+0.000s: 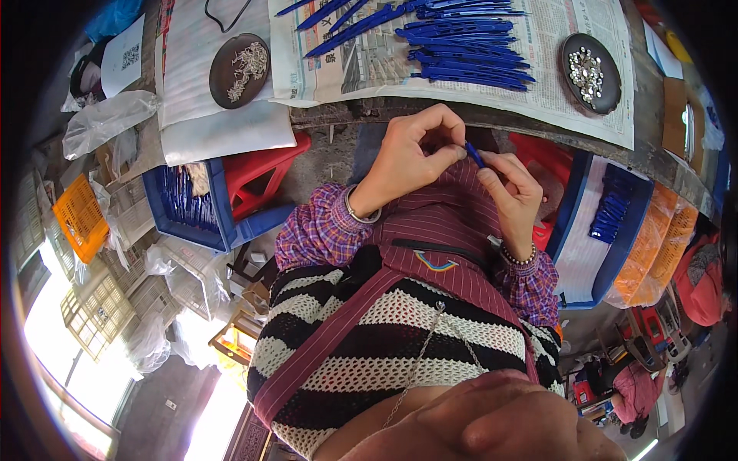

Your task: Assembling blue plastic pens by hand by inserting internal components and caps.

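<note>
Over my lap, just off the table's near edge, both hands meet at a slim blue piece [474, 154]. My right hand [510, 190] pinches its near end between thumb and fingers. My left hand [419, 156] is closed, thumb and forefinger pressed together at the far end; whether it grips the piece or something tiny is hidden. Beyond them, rows of long, narrow blue pieces [469, 55] lie on newspaper [369, 77]. A dark dish [217, 75] of small silver pins stands at the left, another dark dish [611, 71] of round silver bits at the right.
Below the table's level, a blue bin [224, 207] with many blue pieces is at left, and another blue bin [578, 270] with fewer at right. Red stools [261, 175] show under the table edge. Orange crates [663, 230] stand far right; a person [638, 390] is in the background.
</note>
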A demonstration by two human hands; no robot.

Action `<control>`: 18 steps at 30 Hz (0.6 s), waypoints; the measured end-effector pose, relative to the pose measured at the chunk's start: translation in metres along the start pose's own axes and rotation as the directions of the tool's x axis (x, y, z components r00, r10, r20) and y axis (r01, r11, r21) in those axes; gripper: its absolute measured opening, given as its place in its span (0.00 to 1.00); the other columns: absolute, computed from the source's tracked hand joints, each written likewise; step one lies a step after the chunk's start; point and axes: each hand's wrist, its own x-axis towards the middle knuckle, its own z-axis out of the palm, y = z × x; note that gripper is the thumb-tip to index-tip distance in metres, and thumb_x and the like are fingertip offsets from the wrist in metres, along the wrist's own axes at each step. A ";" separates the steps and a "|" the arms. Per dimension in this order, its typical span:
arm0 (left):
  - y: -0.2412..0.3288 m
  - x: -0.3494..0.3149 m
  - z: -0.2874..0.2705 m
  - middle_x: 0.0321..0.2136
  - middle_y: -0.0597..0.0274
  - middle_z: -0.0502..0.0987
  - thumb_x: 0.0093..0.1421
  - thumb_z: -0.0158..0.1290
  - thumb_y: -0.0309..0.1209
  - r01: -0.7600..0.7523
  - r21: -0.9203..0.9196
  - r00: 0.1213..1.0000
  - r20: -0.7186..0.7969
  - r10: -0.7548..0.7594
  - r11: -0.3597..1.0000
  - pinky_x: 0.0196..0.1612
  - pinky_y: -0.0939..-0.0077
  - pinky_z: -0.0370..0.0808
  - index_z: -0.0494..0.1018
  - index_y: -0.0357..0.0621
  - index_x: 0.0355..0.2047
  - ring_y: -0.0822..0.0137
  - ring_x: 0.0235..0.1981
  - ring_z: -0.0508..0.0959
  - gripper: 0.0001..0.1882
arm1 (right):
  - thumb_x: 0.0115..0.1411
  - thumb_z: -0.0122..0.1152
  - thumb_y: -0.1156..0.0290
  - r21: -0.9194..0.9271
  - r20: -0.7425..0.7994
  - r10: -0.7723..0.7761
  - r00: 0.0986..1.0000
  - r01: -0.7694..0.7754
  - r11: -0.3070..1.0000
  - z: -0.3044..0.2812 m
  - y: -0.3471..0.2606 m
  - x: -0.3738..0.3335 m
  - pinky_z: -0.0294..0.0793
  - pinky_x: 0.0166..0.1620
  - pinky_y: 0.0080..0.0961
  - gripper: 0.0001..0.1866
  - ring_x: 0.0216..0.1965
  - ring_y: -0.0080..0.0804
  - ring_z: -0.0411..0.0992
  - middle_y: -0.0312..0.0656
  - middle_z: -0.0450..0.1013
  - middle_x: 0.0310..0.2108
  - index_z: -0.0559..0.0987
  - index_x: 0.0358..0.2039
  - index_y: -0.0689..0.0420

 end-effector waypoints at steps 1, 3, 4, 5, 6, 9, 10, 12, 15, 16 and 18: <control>0.000 0.000 0.001 0.21 0.69 0.72 0.46 0.54 0.17 -0.007 -0.005 1.000 -0.003 0.007 1.000 0.25 0.87 0.67 0.69 0.38 0.26 0.82 0.23 0.71 0.07 | 0.50 0.59 0.82 -0.016 0.000 0.002 1.000 -0.002 1.000 -0.001 0.000 0.000 0.66 0.39 0.17 0.12 0.33 0.23 0.69 0.40 0.72 0.32 0.77 0.38 0.66; -0.001 0.000 0.001 0.21 0.69 0.72 0.46 0.54 0.18 -0.014 -0.001 1.000 -0.005 0.014 1.000 0.24 0.88 0.67 0.69 0.38 0.26 0.82 0.23 0.71 0.07 | 0.50 0.59 0.82 -0.030 -0.001 -0.002 1.000 0.002 1.000 -0.001 0.000 0.000 0.66 0.38 0.17 0.12 0.33 0.23 0.69 0.40 0.72 0.32 0.77 0.38 0.66; -0.001 0.000 0.000 0.21 0.69 0.72 0.46 0.55 0.18 -0.014 0.007 1.000 -0.004 0.014 1.000 0.24 0.88 0.67 0.69 0.38 0.26 0.82 0.22 0.71 0.07 | 0.50 0.59 0.82 -0.029 -0.002 -0.008 1.000 0.008 1.000 -0.001 0.001 0.000 0.66 0.38 0.17 0.12 0.34 0.23 0.69 0.41 0.72 0.32 0.77 0.38 0.66; -0.002 0.000 0.000 0.20 0.69 0.71 0.46 0.55 0.18 -0.013 0.016 1.000 -0.003 0.013 1.000 0.24 0.88 0.66 0.69 0.38 0.26 0.82 0.22 0.71 0.07 | 0.50 0.59 0.82 -0.027 -0.003 -0.014 1.000 0.014 1.000 -0.001 0.002 0.000 0.66 0.38 0.17 0.12 0.34 0.23 0.69 0.41 0.72 0.32 0.77 0.38 0.66; -0.002 0.000 0.000 0.20 0.70 0.71 0.46 0.55 0.18 -0.015 0.016 1.000 0.000 0.015 1.000 0.24 0.88 0.66 0.69 0.38 0.26 0.82 0.22 0.71 0.07 | 0.50 0.59 0.82 -0.018 -0.005 -0.012 1.000 0.012 1.000 -0.001 0.002 0.000 0.66 0.38 0.17 0.12 0.34 0.24 0.69 0.41 0.72 0.32 0.77 0.38 0.66; -0.001 -0.001 0.000 0.20 0.70 0.71 0.46 0.55 0.18 -0.016 0.010 1.000 0.001 0.016 1.000 0.24 0.88 0.66 0.69 0.38 0.26 0.82 0.22 0.70 0.07 | 0.51 0.59 0.82 0.001 -0.003 -0.002 1.000 0.002 1.000 -0.001 0.002 0.000 0.66 0.38 0.17 0.12 0.34 0.24 0.69 0.41 0.72 0.32 0.77 0.38 0.66; 0.000 -0.001 0.000 0.20 0.70 0.72 0.46 0.55 0.18 -0.012 0.005 1.000 -0.001 0.012 1.000 0.24 0.88 0.66 0.69 0.38 0.26 0.82 0.22 0.70 0.07 | 0.51 0.59 0.82 0.002 0.001 0.005 1.000 -0.005 1.000 -0.001 0.001 0.000 0.66 0.38 0.16 0.12 0.34 0.23 0.69 0.41 0.72 0.32 0.77 0.38 0.66; 0.000 -0.001 0.000 0.20 0.69 0.72 0.46 0.55 0.18 -0.015 0.003 1.000 -0.002 0.015 1.000 0.24 0.87 0.67 0.69 0.38 0.26 0.82 0.22 0.71 0.07 | 0.51 0.59 0.82 0.012 0.008 0.014 1.000 -0.014 1.000 -0.001 0.001 0.000 0.66 0.38 0.16 0.12 0.33 0.23 0.68 0.40 0.72 0.31 0.77 0.38 0.66; 0.000 -0.001 -0.001 0.22 0.69 0.72 0.47 0.55 0.17 0.003 0.020 1.000 0.031 -0.003 1.000 0.27 0.87 0.67 0.69 0.38 0.27 0.81 0.24 0.71 0.08 | 0.51 0.59 0.82 0.030 0.019 0.020 1.000 -0.020 0.999 -0.001 0.003 -0.001 0.65 0.38 0.16 0.12 0.33 0.23 0.68 0.40 0.71 0.31 0.77 0.38 0.66; 0.002 -0.001 -0.003 0.25 0.69 0.71 0.47 0.54 0.16 0.032 0.032 0.998 0.060 -0.033 0.999 0.30 0.87 0.68 0.69 0.38 0.28 0.81 0.27 0.71 0.08 | 0.51 0.59 0.82 0.029 0.021 0.022 1.000 -0.023 0.999 -0.001 0.003 0.000 0.65 0.38 0.16 0.12 0.33 0.23 0.68 0.40 0.71 0.31 0.77 0.39 0.66; 0.003 -0.002 -0.004 0.27 0.68 0.71 0.48 0.54 0.15 0.058 0.037 0.994 0.088 -0.061 0.998 0.34 0.87 0.69 0.68 0.38 0.29 0.80 0.29 0.71 0.09 | 0.51 0.59 0.82 0.031 0.026 0.021 0.999 -0.022 0.999 -0.001 0.003 0.000 0.65 0.38 0.16 0.13 0.33 0.22 0.68 0.40 0.71 0.31 0.77 0.39 0.66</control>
